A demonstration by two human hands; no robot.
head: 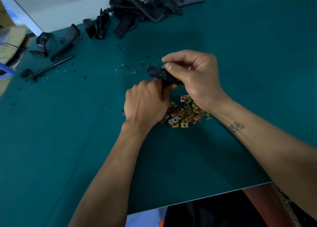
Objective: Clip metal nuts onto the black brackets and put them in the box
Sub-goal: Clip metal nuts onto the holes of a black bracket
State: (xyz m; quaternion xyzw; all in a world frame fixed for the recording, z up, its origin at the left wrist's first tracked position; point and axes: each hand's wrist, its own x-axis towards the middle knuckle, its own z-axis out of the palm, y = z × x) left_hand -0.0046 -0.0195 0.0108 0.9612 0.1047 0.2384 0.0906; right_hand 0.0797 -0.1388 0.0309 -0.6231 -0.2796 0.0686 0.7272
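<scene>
Left hand [145, 105] grips flat black bracket [161, 74]; right hand [193, 77] pinches its edge.

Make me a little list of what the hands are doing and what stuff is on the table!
left hand: grips the lower end of the black bracket
right hand: fingers pinch at the bracket's upper edge; any nut there is hidden
metal nuts: loose pile under the hands
spare brackets: heap at the far edge
table: green mat with small black bits
</scene>
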